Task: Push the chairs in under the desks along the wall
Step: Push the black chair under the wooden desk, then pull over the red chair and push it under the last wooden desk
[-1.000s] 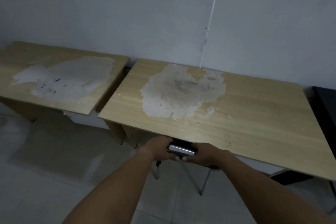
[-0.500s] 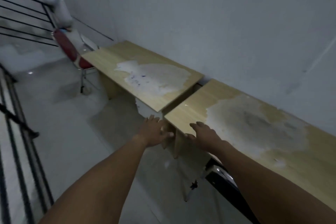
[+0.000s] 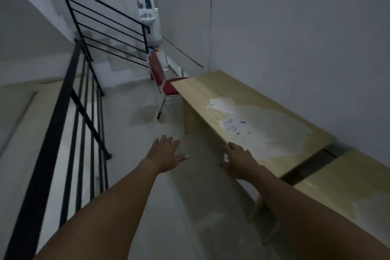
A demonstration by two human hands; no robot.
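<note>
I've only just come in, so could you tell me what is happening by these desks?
A person is tidying chairs along the wall. Both hands are empty and open: the left hand is out over the floor, the right hand is at the front edge of the worn desk. A red chair stands past the desk's far end, not yet pushed under anything. A black railing runs along the left.

Both bare arms reach forward, roughly parallel. The left hand (image 3: 165,155) is spread flat, palm down, fingers apart, thumb out to the right, holding nothing. The right hand (image 3: 238,160) is likewise spread, palm down, fingers forward.
</note>
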